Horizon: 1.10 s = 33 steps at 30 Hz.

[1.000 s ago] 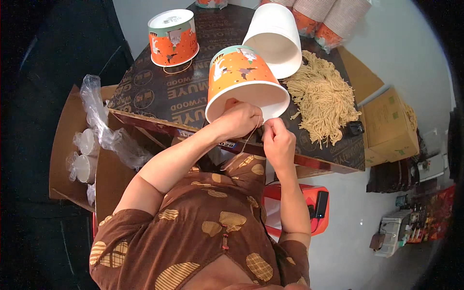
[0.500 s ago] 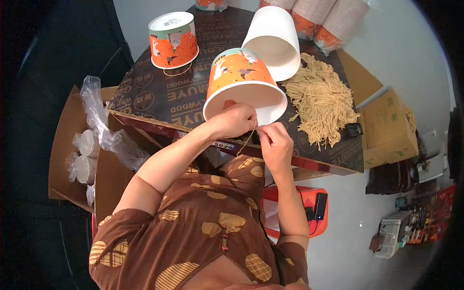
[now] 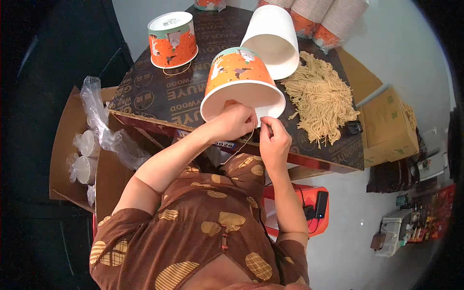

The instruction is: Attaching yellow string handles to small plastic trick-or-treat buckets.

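Observation:
An orange paper bucket (image 3: 241, 73) with a green band and animal pictures lies tilted on its side at the table's near edge. Its white mouth faces me. My left hand (image 3: 236, 123) reaches into the mouth at the lower rim, fingers closed on a thin tan cord (image 3: 240, 149) whose loose end hangs toward my lap. Against the rim just to its right, my right hand (image 3: 274, 137) is closed in a pinch; what lies between its fingertips is too small to make out. To the right is a heap of tan cords (image 3: 323, 99).
A similar orange bucket (image 3: 173, 46) stands upside down at the far left, a cord loop at its rim. Behind the working bucket lies a white bucket (image 3: 274, 46). Stacked buckets (image 3: 340, 19) line the back right. An open carton (image 3: 72, 169) is at left, another carton (image 3: 389, 125) at right.
My right fingertips have risen slightly to the bucket's rim. The cord's loose end has swung left and down, showing more length. The bucket has shifted slightly left.

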Each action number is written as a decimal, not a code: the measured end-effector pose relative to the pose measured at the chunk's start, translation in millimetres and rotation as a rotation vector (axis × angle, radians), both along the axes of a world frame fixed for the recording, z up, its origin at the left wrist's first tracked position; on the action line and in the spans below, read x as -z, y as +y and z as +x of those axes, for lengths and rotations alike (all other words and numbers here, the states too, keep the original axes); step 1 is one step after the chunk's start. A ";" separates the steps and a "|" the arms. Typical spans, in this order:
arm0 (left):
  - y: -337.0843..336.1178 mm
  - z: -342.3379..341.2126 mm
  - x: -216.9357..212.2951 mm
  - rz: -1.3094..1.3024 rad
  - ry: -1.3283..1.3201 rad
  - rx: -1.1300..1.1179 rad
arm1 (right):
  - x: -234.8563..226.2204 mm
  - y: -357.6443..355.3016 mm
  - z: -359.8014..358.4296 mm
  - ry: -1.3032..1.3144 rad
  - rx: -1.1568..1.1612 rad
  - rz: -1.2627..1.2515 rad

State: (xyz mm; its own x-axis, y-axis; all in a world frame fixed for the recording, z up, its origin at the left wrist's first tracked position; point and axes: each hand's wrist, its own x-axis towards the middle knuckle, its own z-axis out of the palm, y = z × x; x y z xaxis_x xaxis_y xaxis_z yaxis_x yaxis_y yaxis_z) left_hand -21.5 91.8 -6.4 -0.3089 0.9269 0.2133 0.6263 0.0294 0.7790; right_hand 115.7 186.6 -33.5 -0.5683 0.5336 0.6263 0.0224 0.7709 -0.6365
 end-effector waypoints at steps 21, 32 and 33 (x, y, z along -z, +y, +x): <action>-5.6 15.4 28.0 0.303 0.687 -0.122 | -12.8 9.7 -0.5 -0.306 -0.131 -0.117; -6.5 15.4 23.6 0.270 0.597 -0.105 | -11.9 8.8 1.9 -0.241 -0.139 -0.218; -6.0 16.1 23.1 0.267 0.596 -0.107 | -10.0 8.7 1.9 -0.187 -0.124 -0.197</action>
State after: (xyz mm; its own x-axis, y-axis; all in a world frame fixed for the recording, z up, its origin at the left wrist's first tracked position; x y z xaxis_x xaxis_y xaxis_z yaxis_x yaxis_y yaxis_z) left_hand -5.4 85.8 -29.5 -0.1542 0.7894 0.5942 0.9568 -0.0306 0.2890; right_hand 117.6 195.3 -23.5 -0.7324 0.5538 0.3962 0.0667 0.6374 -0.7676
